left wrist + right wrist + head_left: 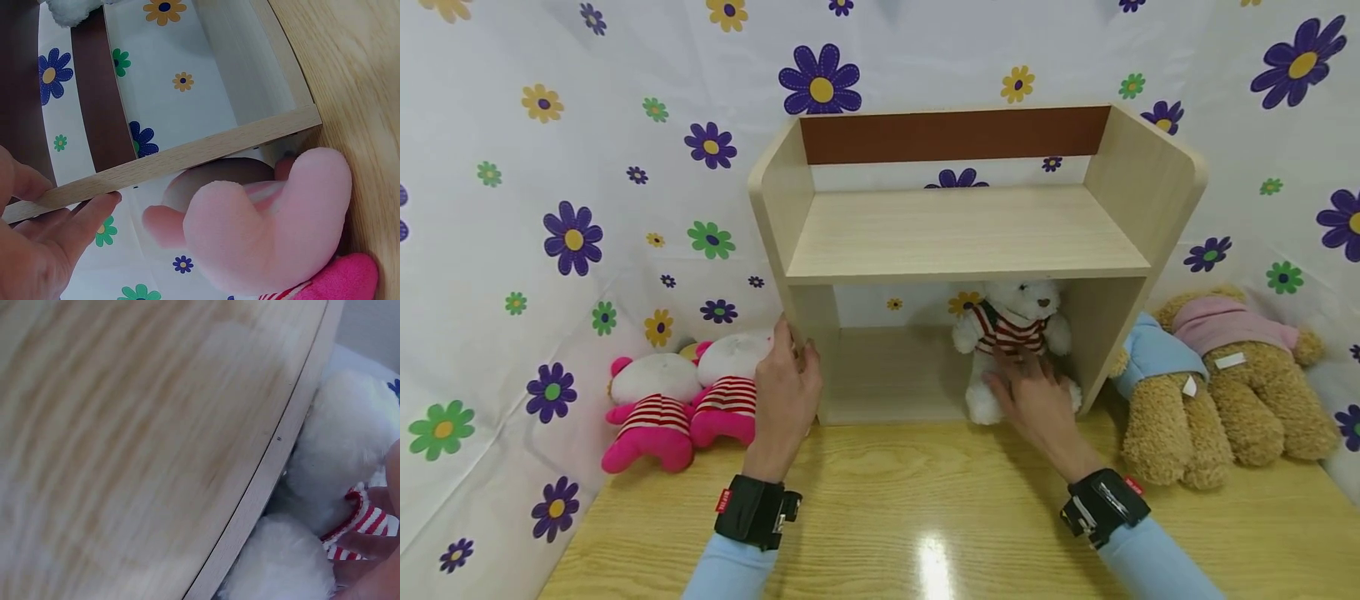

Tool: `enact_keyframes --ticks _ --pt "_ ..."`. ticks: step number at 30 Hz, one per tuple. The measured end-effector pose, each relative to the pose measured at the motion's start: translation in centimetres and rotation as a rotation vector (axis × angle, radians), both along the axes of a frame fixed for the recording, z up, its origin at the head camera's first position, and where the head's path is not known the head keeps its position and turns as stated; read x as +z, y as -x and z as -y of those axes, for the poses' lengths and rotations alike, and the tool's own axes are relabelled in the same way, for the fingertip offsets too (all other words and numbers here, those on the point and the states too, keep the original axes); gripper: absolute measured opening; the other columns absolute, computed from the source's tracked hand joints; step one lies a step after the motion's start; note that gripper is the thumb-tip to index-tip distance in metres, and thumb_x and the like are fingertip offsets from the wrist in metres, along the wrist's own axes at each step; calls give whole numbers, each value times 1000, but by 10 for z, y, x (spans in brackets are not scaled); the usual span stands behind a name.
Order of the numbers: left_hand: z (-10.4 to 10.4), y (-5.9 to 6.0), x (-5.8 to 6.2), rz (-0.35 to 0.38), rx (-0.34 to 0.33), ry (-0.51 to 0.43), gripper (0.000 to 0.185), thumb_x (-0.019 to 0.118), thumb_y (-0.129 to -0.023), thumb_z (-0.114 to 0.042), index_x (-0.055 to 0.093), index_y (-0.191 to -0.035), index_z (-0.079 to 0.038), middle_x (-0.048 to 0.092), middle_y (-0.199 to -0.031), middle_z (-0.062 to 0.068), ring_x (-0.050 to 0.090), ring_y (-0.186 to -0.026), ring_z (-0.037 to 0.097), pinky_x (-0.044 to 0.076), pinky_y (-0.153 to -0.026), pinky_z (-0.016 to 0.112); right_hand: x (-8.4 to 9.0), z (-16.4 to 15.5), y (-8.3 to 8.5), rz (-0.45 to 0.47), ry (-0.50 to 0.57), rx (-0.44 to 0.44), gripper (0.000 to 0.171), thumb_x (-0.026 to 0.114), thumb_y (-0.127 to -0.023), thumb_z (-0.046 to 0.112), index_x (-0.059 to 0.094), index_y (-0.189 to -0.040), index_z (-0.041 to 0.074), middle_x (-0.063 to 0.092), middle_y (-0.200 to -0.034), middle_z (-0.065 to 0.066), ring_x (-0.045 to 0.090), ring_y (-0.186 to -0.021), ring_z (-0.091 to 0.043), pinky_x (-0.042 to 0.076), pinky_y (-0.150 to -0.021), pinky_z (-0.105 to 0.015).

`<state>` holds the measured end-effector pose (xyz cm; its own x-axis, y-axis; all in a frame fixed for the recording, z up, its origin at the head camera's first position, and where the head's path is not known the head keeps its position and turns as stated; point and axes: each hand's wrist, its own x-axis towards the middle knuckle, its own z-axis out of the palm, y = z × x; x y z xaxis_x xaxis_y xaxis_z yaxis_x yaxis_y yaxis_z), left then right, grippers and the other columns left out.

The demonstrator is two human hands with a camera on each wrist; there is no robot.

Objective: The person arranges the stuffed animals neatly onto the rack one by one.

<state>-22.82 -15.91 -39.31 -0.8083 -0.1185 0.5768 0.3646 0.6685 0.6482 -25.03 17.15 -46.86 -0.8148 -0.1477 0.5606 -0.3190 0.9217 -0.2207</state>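
A light wooden shelf (966,237) with two levels stands on the table. A white teddy bear (1018,302) in a red-and-white striped shirt sits at the right end of its lower level. My right hand (1037,407) presses its fingers against the bear's belly; in the right wrist view they lie on the striped shirt (373,520), partly cut off by the frame. With my left hand (788,402) I grip the front edge of the shelf's left side panel (175,157), thumb on one face and fingers on the other.
Pink-and-white plush toys (653,417) in striped tops sit left of the shelf, close to my left hand. Two brown teddy bears, one in a blue top (1161,354) and one in a pink top (1232,322), lean at the right. A flowered cloth (625,83) hangs behind the wooden table (880,508).
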Motion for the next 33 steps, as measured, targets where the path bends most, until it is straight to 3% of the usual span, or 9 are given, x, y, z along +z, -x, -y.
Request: enact_keyframes --ticks 3,6,10,17,25,33 --pt "0 -1 0 0 -2 2 53 56 -104 -10 38 -153 -4 58 -147 20 65 -124 37 58 -92 50 -2 3 -1 62 -22 -13 48 54 -104 43 59 -145 18 55 -145 -26 58 -126 -53 51 -83 -70" --pt "0 -1 -1 -4 1 2 53 57 -103 -9 38 -152 -4 58 -147 21 65 -124 38 58 -92 51 -4 5 1 81 -28 -22 48 48 -106 43 58 -146 18 51 -148 -27 55 -128 -54 48 -90 -73" --pt "0 -1 -2 -8 4 7 54 58 -102 -7 38 -153 -5 58 -147 20 65 -124 37 58 -91 51 -7 7 4 83 -31 -37 50 47 -107 44 57 -147 17 49 -149 -29 54 -128 -55 45 -92 -75" --pt "0 0 0 -6 0 15 53 57 -103 -10 38 -153 -6 58 -148 18 65 -125 37 58 -92 50 -8 7 12 43 -48 -66 50 49 -106 42 57 -146 13 47 -147 -33 57 -121 -57 47 -84 -77" --pt "0 -1 1 9 -18 -3 54 56 -104 -10 37 -154 -6 56 -150 19 63 -127 37 58 -93 50 9 1 23 288 -32 -112 55 31 -111 46 50 -151 13 40 -145 -29 52 -122 -57 41 -94 -78" --pt "1 -1 1 19 -2 8 54 56 -104 -10 36 -154 -5 57 -149 20 64 -126 37 59 -92 49 10 2 34 208 -10 -127 47 36 -110 40 59 -140 12 46 -137 -31 56 -116 -55 44 -92 -75"
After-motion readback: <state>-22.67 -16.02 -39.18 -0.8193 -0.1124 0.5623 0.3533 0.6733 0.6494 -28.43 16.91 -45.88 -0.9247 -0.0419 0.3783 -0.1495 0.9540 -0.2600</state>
